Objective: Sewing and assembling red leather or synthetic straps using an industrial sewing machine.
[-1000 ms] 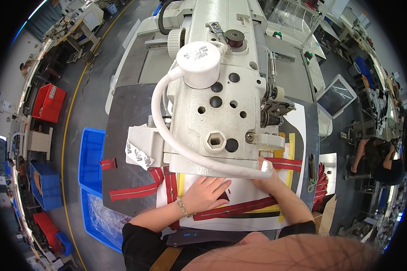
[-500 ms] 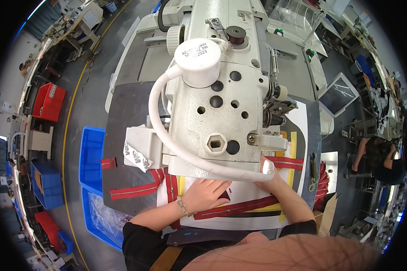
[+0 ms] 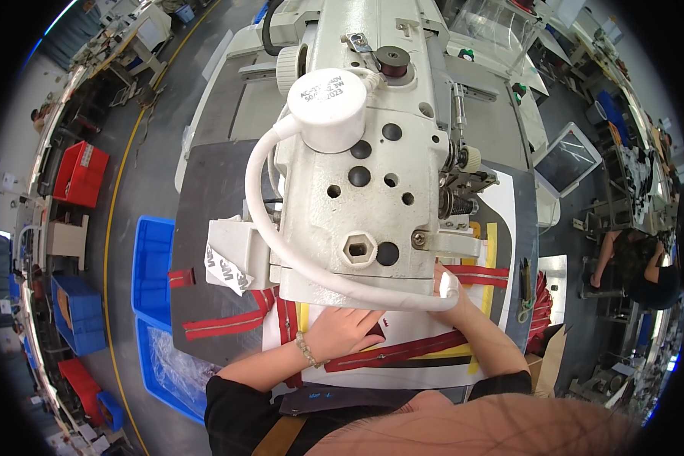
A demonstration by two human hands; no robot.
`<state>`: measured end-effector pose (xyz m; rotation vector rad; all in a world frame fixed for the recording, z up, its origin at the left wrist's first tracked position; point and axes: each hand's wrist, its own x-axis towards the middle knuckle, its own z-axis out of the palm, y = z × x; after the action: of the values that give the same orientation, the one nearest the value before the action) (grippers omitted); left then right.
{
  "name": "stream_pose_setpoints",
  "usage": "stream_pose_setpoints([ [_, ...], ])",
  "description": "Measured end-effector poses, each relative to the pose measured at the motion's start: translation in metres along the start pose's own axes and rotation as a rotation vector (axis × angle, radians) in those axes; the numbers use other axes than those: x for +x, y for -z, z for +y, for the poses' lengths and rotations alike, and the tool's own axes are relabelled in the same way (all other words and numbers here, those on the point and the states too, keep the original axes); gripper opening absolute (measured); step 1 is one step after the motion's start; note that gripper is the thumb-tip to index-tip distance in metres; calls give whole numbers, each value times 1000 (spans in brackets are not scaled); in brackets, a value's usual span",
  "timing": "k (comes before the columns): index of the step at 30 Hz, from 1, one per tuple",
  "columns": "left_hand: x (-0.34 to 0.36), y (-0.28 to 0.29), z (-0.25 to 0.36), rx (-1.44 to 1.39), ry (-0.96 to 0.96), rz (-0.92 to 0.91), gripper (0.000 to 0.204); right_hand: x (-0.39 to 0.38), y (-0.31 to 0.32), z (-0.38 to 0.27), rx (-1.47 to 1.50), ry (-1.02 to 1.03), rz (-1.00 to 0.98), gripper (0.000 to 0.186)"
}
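Observation:
My left hand (image 3: pixel 345 331) lies flat on a white sheet (image 3: pixel 422 323), its thumb spread away from the fingers. The fingertips run under the front edge of a large white sewing machine head (image 3: pixel 311 275). Beside the thumb is a small dark red piece (image 3: pixel 376 331). My right hand (image 3: pixel 450 302) rests at the machine's right front corner, with its fingers mostly hidden behind the lamp's end and the machine. A red zipper strip (image 3: pixel 395 353) crosses the sheet below my hands. More red zipper (image 3: pixel 224 326) extends to the left, and another red zipper length (image 3: pixel 482 275) to the right.
Blue bins (image 3: pixel 153 266) stand left of the grey worktable (image 3: pixel 209 182), one holding clear plastic. A bundle of red zippers (image 3: pixel 541 311) lies to the right, near dark-handled tools (image 3: pixel 524 285). A screen (image 3: pixel 568 159) stands farther right. Another person (image 3: pixel 634 262) is at the far right.
The machine head appears slightly lower and farther left in view. My hands stay in nearly the same place, the left still flat on the sheet.

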<state>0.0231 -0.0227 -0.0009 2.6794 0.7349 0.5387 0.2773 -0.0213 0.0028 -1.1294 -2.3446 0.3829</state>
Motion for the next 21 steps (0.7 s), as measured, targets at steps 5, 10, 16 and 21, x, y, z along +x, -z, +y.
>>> stream_pose_setpoints([
  [5,0,-1,0,6,-8,-1,53,-3,-2,-1,8,-48,-2,29],
  [10,4,4,1,15,-24,6,56,-3,-3,-2,20,-71,35,29],
  [16,7,7,4,0,-27,-13,60,-1,-2,0,-54,-15,5,29],
  [21,9,9,5,8,-13,-54,56,16,8,-17,-120,13,-13,30],
])
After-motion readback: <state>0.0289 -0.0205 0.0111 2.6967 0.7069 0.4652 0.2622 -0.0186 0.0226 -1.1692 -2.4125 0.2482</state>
